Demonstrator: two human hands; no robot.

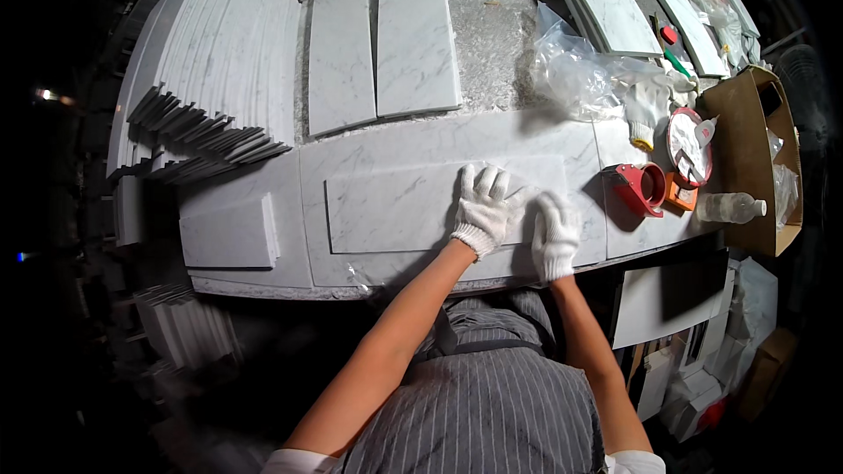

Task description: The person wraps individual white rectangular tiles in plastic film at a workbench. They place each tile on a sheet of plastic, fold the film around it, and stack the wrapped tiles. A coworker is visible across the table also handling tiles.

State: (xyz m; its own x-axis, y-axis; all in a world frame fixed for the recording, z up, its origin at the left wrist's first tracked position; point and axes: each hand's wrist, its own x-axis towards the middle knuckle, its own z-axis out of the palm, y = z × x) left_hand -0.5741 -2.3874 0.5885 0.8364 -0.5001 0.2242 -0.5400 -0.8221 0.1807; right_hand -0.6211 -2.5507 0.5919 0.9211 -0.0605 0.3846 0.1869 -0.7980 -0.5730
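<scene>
In the middle of the frame I see a grey-veined white slab [395, 208] flat on the table [492, 48]. The left hand [484, 204] rests on it with fingers spread, its grip open and empty; the right hand [557, 230] (a bit blurred) curls nearby, its grip's hold unclear to me. Upper left stands a slab stack [230, 48]; upper centre, 2 loose panels [341, 57].

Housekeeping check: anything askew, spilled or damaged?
The stack of white marbled slabs at left looks askew: its edges are staggered. A crumpled clear plastic bag lies loose beside a white knit glove. No damage shows on the rectangular marbled slab under the gloved left hand.
</scene>
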